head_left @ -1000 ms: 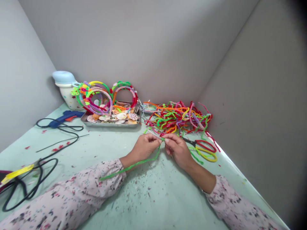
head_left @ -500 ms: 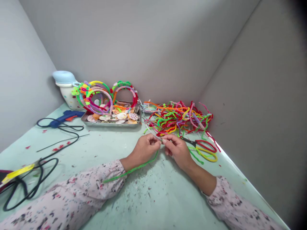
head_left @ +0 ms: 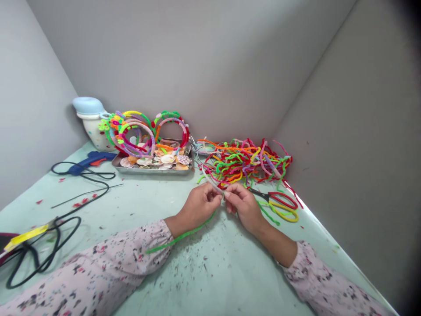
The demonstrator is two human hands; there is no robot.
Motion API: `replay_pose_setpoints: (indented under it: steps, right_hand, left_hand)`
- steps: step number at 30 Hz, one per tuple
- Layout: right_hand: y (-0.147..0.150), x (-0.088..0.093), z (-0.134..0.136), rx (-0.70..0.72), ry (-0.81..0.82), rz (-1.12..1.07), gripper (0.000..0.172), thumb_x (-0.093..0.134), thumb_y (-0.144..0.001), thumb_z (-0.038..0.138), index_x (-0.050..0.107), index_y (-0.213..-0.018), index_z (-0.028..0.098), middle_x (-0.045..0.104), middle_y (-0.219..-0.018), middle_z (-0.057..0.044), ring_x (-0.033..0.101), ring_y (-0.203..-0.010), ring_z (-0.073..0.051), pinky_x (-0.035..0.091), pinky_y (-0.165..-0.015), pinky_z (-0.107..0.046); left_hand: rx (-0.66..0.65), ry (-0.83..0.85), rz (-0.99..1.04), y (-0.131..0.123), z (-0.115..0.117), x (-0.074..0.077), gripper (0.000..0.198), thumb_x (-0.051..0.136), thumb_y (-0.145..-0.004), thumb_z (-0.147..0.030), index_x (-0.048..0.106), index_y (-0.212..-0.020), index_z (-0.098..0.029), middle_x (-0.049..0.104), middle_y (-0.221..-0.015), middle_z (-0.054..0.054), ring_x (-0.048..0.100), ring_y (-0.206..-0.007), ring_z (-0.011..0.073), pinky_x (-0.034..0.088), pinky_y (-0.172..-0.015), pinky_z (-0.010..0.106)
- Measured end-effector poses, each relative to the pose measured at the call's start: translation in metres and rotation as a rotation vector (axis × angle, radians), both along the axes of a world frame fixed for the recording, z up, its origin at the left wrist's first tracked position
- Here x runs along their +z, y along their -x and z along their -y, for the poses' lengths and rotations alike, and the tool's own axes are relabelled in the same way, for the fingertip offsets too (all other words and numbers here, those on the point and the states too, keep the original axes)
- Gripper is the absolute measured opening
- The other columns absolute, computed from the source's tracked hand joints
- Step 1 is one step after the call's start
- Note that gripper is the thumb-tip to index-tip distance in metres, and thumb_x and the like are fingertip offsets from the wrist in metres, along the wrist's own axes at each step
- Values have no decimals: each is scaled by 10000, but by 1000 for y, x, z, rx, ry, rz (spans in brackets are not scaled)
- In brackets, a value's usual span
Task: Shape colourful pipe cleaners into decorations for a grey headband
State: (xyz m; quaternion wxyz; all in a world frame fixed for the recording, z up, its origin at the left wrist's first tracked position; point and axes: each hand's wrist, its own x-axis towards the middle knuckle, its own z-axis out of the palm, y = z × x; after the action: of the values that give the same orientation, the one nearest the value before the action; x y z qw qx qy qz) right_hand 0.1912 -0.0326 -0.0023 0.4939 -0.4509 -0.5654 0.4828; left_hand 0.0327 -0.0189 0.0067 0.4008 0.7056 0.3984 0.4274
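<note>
Both your hands are closed: your left hand [head_left: 200, 205] and right hand [head_left: 241, 206] pinch one green pipe cleaner [head_left: 184, 235] against one pale hairband [head_left: 207, 175], the green end trailing near-left past your left wrist — one pair of scissors [head_left: 283, 205] lies just right of your right hand.

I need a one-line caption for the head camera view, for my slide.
Left hand and right hand pinch a green pipe cleaner near scissors and a colourful pipe-cleaner pile.
</note>
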Motion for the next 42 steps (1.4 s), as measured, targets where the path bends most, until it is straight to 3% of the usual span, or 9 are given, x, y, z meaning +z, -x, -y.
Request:
replay_pose_setpoints:
  steps: [13, 27, 36, 42]
  right_hand:
    - [-1, -4, -2, 14, 36, -133, 154, 596, -802, 341, 522, -772, 210, 508, -487, 73, 430, -421, -91, 315, -434, -203]
    - [-2, -4, -2, 52, 38, -154, 162, 603, -791, 329, 523, -729, 203, 519, -514, 62, 436, -429, -89, 321, -433, -204]
    - [-3, -7, -2, 44, 31, -171, 147, 600, -819, 306, 528, -746, 202, 519, -518, 66, 436, -442, -82, 317, -444, -200]
    - [-5, -11, -8, -71, -14, -230, 150, 608, -811, 318, 532, -746, 206, 522, -527, 62, 445, -443, -84, 312, -425, -196]
  left_hand:
    - [-18, -109, -52, 1, 1, 0, 128, 524, -805, -204, 639, -828, -152, 552, -680, 1, 488, -636, 116, 364, -578, 219]
    - [-5, -260, -121, 5, 5, 6, 134, 492, -837, -146, 624, -855, -158, 586, -838, 42, 528, -810, 161, 406, -725, 261]
    - [23, -195, -129, 4, 1, 3, 95, 540, -830, -200, 623, -857, -162, 579, -833, 35, 519, -777, 150, 411, -687, 250]
    - [36, -46, 53, 1, 2, 7, 146, 566, -829, -293, 604, -819, -152, 574, -758, 9, 502, -659, 112, 402, -612, 226]
